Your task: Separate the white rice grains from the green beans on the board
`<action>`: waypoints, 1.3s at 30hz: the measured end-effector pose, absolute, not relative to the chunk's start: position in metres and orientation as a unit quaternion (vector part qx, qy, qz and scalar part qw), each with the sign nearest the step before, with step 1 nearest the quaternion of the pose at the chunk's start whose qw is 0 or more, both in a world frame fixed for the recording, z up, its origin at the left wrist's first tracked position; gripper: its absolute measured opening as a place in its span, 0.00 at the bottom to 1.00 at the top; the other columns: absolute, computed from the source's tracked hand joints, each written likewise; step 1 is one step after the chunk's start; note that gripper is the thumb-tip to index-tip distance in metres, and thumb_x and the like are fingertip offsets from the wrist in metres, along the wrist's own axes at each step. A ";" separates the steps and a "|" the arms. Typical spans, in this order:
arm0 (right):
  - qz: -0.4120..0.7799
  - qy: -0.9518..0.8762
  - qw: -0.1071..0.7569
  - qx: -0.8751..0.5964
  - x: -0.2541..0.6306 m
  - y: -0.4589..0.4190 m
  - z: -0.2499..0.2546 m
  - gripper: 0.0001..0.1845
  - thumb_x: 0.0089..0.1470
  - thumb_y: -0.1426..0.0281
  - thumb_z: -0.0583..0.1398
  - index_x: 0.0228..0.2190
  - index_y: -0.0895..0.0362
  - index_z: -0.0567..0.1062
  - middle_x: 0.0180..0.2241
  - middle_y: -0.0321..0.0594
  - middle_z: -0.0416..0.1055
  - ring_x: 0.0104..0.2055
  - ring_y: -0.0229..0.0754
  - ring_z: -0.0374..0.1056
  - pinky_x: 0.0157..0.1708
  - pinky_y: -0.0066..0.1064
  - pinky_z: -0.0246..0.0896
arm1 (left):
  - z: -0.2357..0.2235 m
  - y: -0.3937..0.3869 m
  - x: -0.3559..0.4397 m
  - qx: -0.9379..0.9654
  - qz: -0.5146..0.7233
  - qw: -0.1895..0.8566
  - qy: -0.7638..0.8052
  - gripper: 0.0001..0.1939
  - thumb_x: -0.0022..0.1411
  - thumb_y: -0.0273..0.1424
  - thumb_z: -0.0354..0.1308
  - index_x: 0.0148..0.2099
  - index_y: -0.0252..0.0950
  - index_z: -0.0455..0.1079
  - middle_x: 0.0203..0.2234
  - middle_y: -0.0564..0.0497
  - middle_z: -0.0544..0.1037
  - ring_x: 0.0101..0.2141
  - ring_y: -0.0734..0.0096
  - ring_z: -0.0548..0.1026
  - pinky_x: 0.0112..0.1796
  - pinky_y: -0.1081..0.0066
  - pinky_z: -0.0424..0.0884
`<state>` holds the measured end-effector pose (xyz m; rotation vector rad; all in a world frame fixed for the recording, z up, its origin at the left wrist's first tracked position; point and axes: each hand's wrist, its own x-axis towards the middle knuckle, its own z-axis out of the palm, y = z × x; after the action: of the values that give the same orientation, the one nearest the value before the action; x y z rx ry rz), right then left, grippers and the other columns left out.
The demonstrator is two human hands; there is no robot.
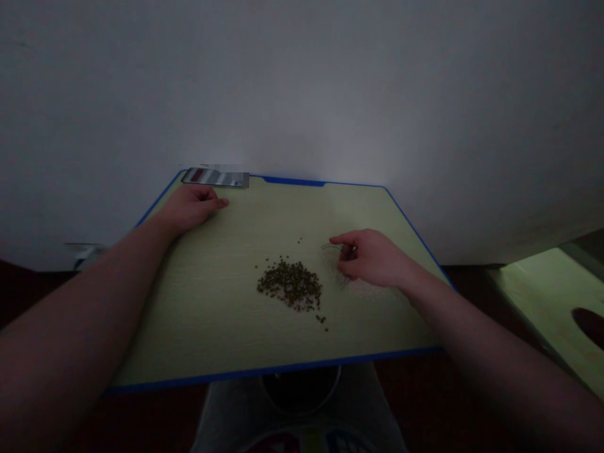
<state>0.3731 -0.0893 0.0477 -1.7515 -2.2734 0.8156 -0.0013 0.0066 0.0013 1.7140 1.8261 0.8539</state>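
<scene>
My right hand [370, 257] is closed on a clear, see-through container [343, 279], its rim showing beyond the fingertips. It is held low over the pale table top, and its exact shape is hard to make out. Just left of it lies a loose pile of small dark greenish-brown beans or seeds [291, 283], with a few strays around the edges. My left hand [192, 206] rests on the table's far left part in a loose fist, thumb side toward the middle. Nothing shows in its fingers.
A phone [214, 178] lies at the far left corner, just beyond my left hand. The small table [212, 333] has a blue rim and stands against a white wall. Below its near edge, a dark round bowl or pot [302, 389] sits between my legs. A lit pale surface [552, 302] is at right.
</scene>
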 end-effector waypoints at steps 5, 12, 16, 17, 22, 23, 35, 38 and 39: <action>0.252 -0.769 0.079 -0.582 0.361 -0.094 0.044 0.35 0.45 0.80 0.63 0.57 0.57 0.80 0.29 0.35 0.81 0.29 0.40 0.74 0.31 0.29 0.64 | 0.001 0.007 -0.002 0.630 0.315 0.253 0.663 0.19 0.51 0.46 0.64 0.24 0.39 0.64 0.16 0.58 0.63 0.20 0.75 0.58 0.25 0.70 0.55; 0.287 -0.722 0.062 -0.626 0.390 -0.093 0.045 0.32 0.46 0.79 0.62 0.56 0.64 0.79 0.18 0.32 0.75 0.21 0.40 0.71 0.26 0.30 0.64 | 0.004 0.005 -0.001 0.621 0.316 0.248 0.673 0.18 0.52 0.45 0.63 0.24 0.38 0.65 0.17 0.57 0.63 0.21 0.75 0.59 0.26 0.69 0.55; 0.366 -0.680 0.143 -0.619 0.405 -0.081 0.056 0.29 0.48 0.79 0.64 0.54 0.61 0.79 0.21 0.33 0.75 0.22 0.40 0.72 0.25 0.30 0.68 | 0.006 0.003 0.001 0.616 0.318 0.256 0.673 0.17 0.52 0.44 0.64 0.24 0.38 0.64 0.17 0.58 0.62 0.21 0.75 0.58 0.26 0.70 0.55; 0.382 -0.667 0.169 -0.617 0.408 -0.076 0.060 0.29 0.49 0.78 0.65 0.54 0.60 0.79 0.21 0.33 0.75 0.21 0.40 0.71 0.24 0.30 0.68 | 0.006 0.003 0.001 0.618 0.319 0.259 0.670 0.17 0.52 0.44 0.64 0.24 0.38 0.64 0.16 0.58 0.62 0.21 0.76 0.58 0.26 0.70 0.55; 0.373 -0.658 0.212 -0.619 0.413 -0.042 0.073 0.33 0.51 0.79 0.65 0.60 0.59 0.75 0.25 0.35 0.76 0.21 0.39 0.71 0.26 0.33 0.71 | 0.004 0.005 -0.001 0.627 0.321 0.256 0.662 0.17 0.51 0.44 0.63 0.23 0.38 0.64 0.16 0.58 0.61 0.21 0.76 0.58 0.26 0.70 0.55; 0.358 -0.666 0.207 -0.621 0.410 -0.035 0.073 0.36 0.51 0.80 0.66 0.62 0.59 0.72 0.26 0.35 0.77 0.22 0.40 0.72 0.27 0.33 0.72 | 0.003 0.006 -0.002 0.628 0.318 0.252 0.664 0.17 0.51 0.44 0.63 0.23 0.38 0.64 0.16 0.58 0.62 0.21 0.75 0.58 0.26 0.70 0.56; 0.228 -0.769 0.046 -0.595 0.354 -0.080 0.054 0.25 0.48 0.79 0.64 0.50 0.61 0.84 0.24 0.38 0.80 0.25 0.40 0.74 0.30 0.30 0.67 | 0.001 0.007 -0.005 0.629 0.320 0.262 0.658 0.20 0.50 0.48 0.64 0.25 0.38 0.65 0.15 0.58 0.62 0.20 0.76 0.58 0.24 0.71 0.55; 0.222 -0.759 0.046 -0.611 0.368 -0.089 0.048 0.26 0.49 0.78 0.64 0.51 0.62 0.83 0.24 0.38 0.80 0.24 0.40 0.73 0.28 0.30 0.65 | 0.002 0.006 -0.003 0.624 0.314 0.254 0.669 0.19 0.50 0.48 0.64 0.25 0.38 0.65 0.15 0.58 0.62 0.20 0.76 0.58 0.24 0.71 0.55; 0.222 -0.754 0.046 -0.617 0.374 -0.091 0.047 0.25 0.50 0.77 0.63 0.51 0.63 0.83 0.23 0.38 0.79 0.24 0.40 0.73 0.27 0.30 0.64 | 0.003 0.006 -0.002 0.622 0.314 0.252 0.671 0.19 0.50 0.48 0.64 0.24 0.38 0.65 0.15 0.58 0.62 0.20 0.76 0.59 0.24 0.71 0.55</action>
<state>0.3735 -0.0913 0.0469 -1.8826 -2.3006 0.6774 -0.0023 0.0056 0.0029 1.6926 1.8252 0.8544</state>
